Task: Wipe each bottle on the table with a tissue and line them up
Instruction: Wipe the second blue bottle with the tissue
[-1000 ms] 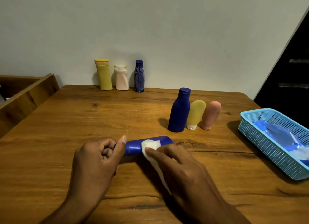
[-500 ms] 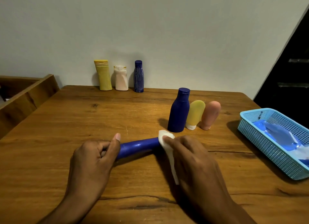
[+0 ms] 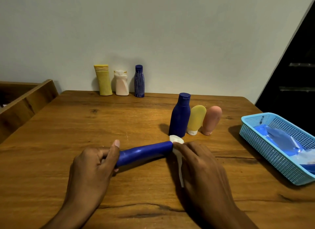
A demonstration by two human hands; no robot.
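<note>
Tissue (image 3: 177,140) has slid along blue tube (image 3: 144,153) to its far end. Our left hand (image 3: 92,165) fingers grip tube above table (image 3: 68,126); right hand (image 3: 201,162) fingers pinch tissue. We judge wipe nearly done, line-up next.

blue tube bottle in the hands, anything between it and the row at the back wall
Nothing visible: bare wooden table lies between the blue tube bottle and the striped blue bottle ending that row; the upright dark blue bottle stands off right.

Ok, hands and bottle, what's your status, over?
Left hand grips blue bottle at one end, bottle lying sideways. Right hand presses tissue on its far end. Dark blue bottle stands close behind.
</note>
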